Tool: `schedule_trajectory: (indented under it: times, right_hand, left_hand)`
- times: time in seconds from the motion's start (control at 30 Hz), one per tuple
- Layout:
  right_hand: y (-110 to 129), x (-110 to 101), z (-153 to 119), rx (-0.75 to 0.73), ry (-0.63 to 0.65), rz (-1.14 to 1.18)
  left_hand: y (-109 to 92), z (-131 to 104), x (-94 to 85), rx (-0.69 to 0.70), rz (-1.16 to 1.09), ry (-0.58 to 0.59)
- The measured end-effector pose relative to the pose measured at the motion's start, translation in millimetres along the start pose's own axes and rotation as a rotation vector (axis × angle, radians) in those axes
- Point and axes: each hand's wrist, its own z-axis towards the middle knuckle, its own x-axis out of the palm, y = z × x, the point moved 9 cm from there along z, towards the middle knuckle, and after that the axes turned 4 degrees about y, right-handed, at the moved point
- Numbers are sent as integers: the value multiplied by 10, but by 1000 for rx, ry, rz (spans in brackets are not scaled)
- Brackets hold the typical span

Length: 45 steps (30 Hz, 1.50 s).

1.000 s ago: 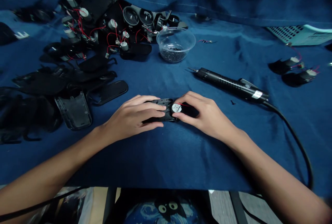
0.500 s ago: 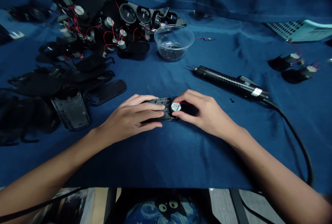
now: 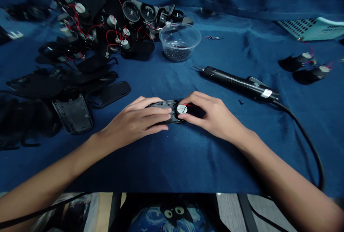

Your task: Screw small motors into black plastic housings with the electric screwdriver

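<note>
My left hand (image 3: 139, 116) lies over a black plastic housing (image 3: 173, 117), its fingers wrapped across the left part and hiding much of it. At the housing's right end, my right hand (image 3: 208, 112) pinches a small motor with a white round end (image 3: 182, 109) between thumb and fingertips. A thin red wire runs from the motor toward the right palm. The motor is close against the housing; whether it is seated in it I cannot tell. To the right, a black electric screwdriver (image 3: 238, 83) lies with its bit pointing left, near a small black screw (image 3: 241, 102).
A clear plastic bowl (image 3: 180, 42) of small dark screws stands behind the hands. Black housings (image 3: 75, 113) and parts with red-wired motors (image 3: 111, 20) pile up at left. Two wired black parts (image 3: 309, 74) and a turquoise basket (image 3: 317, 29) are at right. The screwdriver's cord (image 3: 309, 142) curves toward the front edge.
The whole view has shifted slightly. Both hands keep the same hold on the housing and the motor, with hardly any visible movement.
</note>
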Motion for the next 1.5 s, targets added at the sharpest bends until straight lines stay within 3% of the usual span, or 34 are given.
schedule_trajectory:
  times: [0.23,0.4,0.67,0.97,1.17,1.5]
  right_hand:
    - [-43,35,-16,5,25,41]
    - [-51,124,0,-33,120,-22]
    - [-43,133,31,-56,100,-70]
    - [-33,130,6,-23,63,-47]
    - [-38,11,7,-15,-48,62]
    - [-33,59,55,-53,-19,-10]
  left_hand:
    - [41,14,40,-52,-28,80]
    - [48,2,30,-30,-46,53]
    - [119,5,44,-28,-105,37]
    - [-28,-9,134,72,136,111]
    - [-25,-28,141,74,75,112]
    - [12,39,59,43,-34,102]
